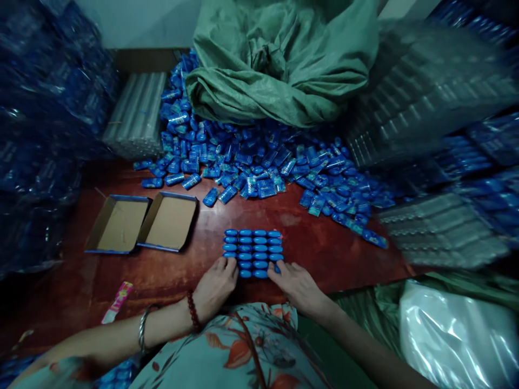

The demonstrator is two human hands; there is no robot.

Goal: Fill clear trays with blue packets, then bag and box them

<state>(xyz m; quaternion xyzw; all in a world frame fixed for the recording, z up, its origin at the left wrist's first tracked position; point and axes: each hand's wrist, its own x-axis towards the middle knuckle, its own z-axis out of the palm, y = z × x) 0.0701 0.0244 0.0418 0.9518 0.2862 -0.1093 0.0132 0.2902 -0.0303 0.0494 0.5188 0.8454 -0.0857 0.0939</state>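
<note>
Reddish-brown wooden tabletop point(332, 248). Large crumpled green woven sack point(284, 59) at far edge, centre. Loose heap of small blue wrapped packets point(259, 162) spread below and to both sides of the sack. Two shallow open cardboard box lids with blue edges point(141, 222) side by side, touching, left of centre. Stack of clear plastic trays point(135, 113) at far left. Pink-and-white printed wrapper point(117, 301) near front left edge. Clear plastic bag point(458, 329) front right.

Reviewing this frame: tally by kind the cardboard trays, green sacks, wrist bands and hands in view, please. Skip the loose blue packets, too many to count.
Open cardboard trays: 2
Green woven sack: 1
Wrist bands, a metal bangle and a red bead bracelet, both on the left arm: 2
Hands, left hand and right hand, at the block of upright blue items: 2
Total: 7
</note>
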